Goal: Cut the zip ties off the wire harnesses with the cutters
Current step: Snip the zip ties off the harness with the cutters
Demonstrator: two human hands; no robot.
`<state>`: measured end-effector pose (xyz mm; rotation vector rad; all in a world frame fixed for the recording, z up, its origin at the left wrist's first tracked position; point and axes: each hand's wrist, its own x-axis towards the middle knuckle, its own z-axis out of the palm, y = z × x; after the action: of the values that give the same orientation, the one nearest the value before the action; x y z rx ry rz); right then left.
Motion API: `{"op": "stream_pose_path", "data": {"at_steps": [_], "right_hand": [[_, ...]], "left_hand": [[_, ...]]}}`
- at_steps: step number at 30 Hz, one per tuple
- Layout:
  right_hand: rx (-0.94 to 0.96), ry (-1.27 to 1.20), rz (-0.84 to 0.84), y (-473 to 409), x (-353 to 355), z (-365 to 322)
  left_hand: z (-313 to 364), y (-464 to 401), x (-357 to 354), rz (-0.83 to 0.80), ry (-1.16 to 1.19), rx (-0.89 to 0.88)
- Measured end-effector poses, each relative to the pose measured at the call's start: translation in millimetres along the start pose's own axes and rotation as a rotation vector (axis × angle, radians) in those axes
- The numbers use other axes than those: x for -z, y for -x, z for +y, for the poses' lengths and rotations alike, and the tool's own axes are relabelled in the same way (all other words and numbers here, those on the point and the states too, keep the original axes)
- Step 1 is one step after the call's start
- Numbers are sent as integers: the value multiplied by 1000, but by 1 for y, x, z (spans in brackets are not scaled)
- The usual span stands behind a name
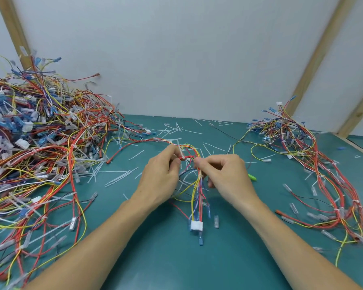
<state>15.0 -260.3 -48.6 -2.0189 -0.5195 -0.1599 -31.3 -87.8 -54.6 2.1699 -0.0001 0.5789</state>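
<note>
Sprawling over the left of the green table [155, 258], the big harness pile [36, 147] probably awaits cutting; a smaller heap [314, 164] lies right, likely done. Between them, near centre, the left hand [161, 174] and right hand [224, 174] pinch one wire harness [194, 183], spreading it at a white zip tie [182, 153]. The cutters' green handle [252, 177], seemingly, peeks behind the right hand. No writing is legible.

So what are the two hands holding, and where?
Both hold one wire harness near its bent top. The left hand pinches the red wires at a zip tie; the right hand pinches the bundle beside it.
</note>
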Motion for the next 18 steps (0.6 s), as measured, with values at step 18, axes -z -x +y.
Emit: {"op": "stream_pose_path", "data": {"at_steps": [18], "right_hand": [[-214, 960, -60, -18, 30, 34]], "left_hand": [[-5, -7, 10, 178, 317, 99]]}}
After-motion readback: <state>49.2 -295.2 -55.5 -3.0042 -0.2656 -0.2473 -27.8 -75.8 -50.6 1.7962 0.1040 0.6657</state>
